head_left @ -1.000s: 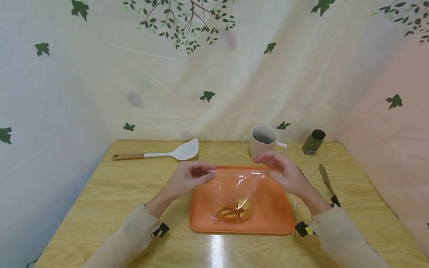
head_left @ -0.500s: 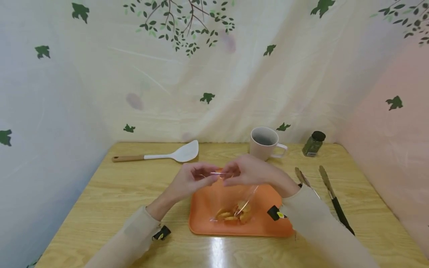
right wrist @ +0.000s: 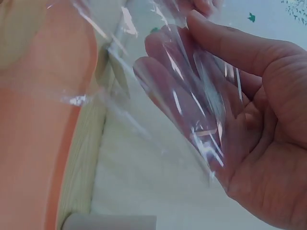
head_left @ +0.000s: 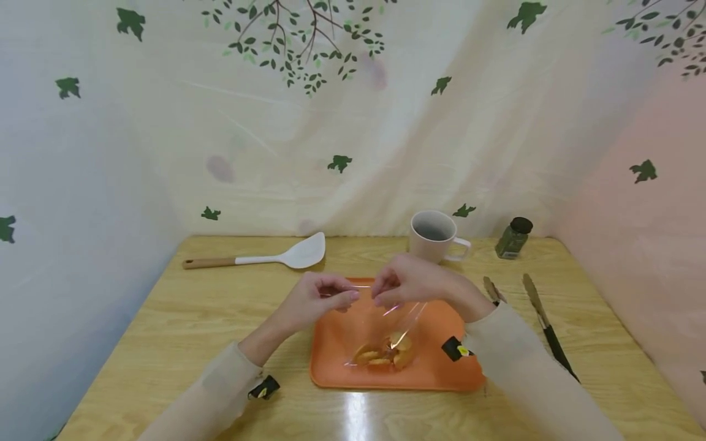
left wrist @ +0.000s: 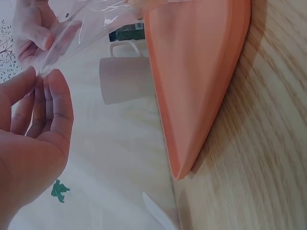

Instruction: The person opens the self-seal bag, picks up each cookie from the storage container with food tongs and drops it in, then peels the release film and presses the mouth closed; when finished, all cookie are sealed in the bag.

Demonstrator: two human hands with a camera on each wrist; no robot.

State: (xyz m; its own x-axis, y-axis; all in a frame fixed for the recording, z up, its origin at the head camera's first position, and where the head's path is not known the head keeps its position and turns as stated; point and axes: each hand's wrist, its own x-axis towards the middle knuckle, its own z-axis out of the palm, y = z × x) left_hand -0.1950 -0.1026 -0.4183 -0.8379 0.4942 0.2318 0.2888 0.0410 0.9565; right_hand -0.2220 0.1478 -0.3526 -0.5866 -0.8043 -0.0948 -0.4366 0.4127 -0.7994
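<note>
A clear plastic bag (head_left: 366, 327) hangs over an orange tray (head_left: 447, 373), with several round golden biscuits (head_left: 401, 358) gathered at its bottom. My left hand (head_left: 309, 301) pinches the bag's top edge between thumb and fingertips. Close beside it, my right hand (head_left: 419, 283) pinches the same edge farther right. In the left wrist view, the film (left wrist: 98, 21) stretches up from the left fingertips (left wrist: 57, 81) past the other hand. The right wrist view shows the film (right wrist: 129, 28) lying across the curled right fingers, the thumb (right wrist: 225, 36) on top.
Behind the tray stand a pale mug (head_left: 432, 245) and a small green jar with a black lid (head_left: 514, 237). A white turner with a wooden handle (head_left: 259, 260) lies at back left. Tongs with black handles (head_left: 559, 352) lie on the right, partly under the right sleeve.
My right hand has moved left along the bag's opening, close to my left hand, then drawn slightly apart. The left hand and the biscuits have stayed nearly in place.
</note>
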